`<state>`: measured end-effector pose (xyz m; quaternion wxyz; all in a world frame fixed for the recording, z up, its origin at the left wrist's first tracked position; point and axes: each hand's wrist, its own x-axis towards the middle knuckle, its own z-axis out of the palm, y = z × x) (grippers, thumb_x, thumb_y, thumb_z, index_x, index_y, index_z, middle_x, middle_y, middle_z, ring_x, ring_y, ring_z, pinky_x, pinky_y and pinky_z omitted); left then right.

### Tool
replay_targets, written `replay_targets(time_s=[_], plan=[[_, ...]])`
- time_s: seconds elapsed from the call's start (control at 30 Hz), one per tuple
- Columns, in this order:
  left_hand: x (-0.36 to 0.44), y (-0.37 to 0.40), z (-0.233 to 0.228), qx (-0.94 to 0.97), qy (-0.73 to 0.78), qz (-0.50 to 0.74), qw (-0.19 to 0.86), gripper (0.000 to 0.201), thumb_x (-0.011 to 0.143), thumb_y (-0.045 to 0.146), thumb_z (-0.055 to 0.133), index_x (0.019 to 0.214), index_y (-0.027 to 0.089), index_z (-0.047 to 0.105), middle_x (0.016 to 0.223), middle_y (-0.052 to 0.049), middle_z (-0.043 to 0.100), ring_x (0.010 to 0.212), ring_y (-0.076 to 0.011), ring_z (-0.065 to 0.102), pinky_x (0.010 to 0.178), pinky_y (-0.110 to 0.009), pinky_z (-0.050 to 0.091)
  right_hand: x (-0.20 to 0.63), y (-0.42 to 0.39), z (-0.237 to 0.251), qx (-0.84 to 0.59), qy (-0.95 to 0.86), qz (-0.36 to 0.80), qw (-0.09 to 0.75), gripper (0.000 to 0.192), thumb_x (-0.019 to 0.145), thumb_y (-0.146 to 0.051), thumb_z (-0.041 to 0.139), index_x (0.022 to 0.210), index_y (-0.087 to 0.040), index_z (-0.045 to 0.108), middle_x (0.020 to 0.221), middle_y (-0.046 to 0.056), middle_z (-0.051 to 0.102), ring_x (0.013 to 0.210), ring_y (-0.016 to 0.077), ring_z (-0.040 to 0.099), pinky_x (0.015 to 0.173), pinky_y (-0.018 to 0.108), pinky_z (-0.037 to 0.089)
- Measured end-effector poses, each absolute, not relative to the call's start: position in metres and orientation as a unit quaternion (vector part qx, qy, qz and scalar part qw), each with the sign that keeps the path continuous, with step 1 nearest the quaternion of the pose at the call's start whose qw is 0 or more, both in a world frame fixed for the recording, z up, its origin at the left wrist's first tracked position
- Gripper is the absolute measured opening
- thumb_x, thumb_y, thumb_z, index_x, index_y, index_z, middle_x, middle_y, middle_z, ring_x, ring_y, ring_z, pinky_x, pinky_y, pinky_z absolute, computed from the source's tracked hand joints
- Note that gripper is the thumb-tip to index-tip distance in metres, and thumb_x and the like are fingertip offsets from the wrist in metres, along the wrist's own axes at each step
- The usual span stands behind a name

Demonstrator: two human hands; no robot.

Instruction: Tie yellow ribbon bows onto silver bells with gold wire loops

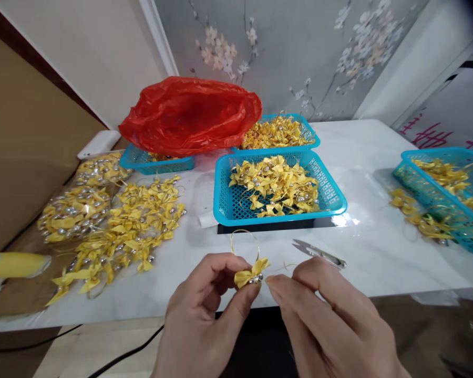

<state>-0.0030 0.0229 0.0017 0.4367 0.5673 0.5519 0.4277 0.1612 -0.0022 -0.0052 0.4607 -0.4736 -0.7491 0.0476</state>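
Observation:
Between the thumb and fingers of my left hand [211, 310] is a gold ribbon bow [252, 272] with small silver bells and a thin gold cord loop standing up behind it. My right hand [331, 315] is just to its right, thumb and fingertips pinched close to the bells. Anything in that pinch is too small to make out. Beyond my right hand a pair of metal thread snips [319, 253] lies on the white table [205, 262], beside a short scrap of gold cord [286, 265].
A blue basket [279, 218] of similar bows stands ahead, with another blue basket [315, 140] behind it. A red plastic bag [189, 113] rests over a further basket. Many bows [134, 220] are heaped at left. At right is one more basket [437, 199].

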Motion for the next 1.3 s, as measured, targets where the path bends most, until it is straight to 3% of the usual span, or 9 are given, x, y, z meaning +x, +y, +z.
replay_targets(time_s=[0.77,1.07,1.3], plan=[[-0.0033,0.0232,0.0025,0.578,0.528,0.436,0.444,0.023,0.077,0.01,0.071,0.082,0.032,0.068,0.081,0.009,0.072,0.072,-0.0085,0.07,0.068,-0.01,0.057,0.1609,0.0002,-0.007,-0.457,-0.753,0.018,0.473,0.021,0.083,0.002,0.058,0.097,-0.009,0.069,0.067,0.004,0.051,0.056,0.0123,0.046,0.047,0.024,0.044],[-0.0066,0.0267,0.0039,0.553,0.527,0.412,0.497,0.01,0.083,0.023,0.071,0.084,0.033,0.074,0.078,0.008,0.078,0.07,-0.0085,0.073,0.065,-0.008,0.056,0.1613,-0.0046,-0.005,-0.479,-0.739,0.054,0.47,0.021,0.083,0.003,0.058,0.096,-0.01,0.069,0.066,0.003,0.048,0.056,0.0121,0.043,0.047,0.026,0.044],[-0.007,0.0257,0.003,0.572,0.517,0.414,0.484,0.013,0.084,0.02,0.07,0.085,0.033,0.073,0.08,0.01,0.077,0.071,-0.0074,0.073,0.066,-0.007,0.055,0.1606,-0.0045,-0.0037,-0.491,-0.736,0.041,0.465,0.017,0.085,0.0,0.06,0.093,-0.009,0.07,0.066,0.003,0.049,0.056,0.0116,0.045,0.047,0.025,0.044]])
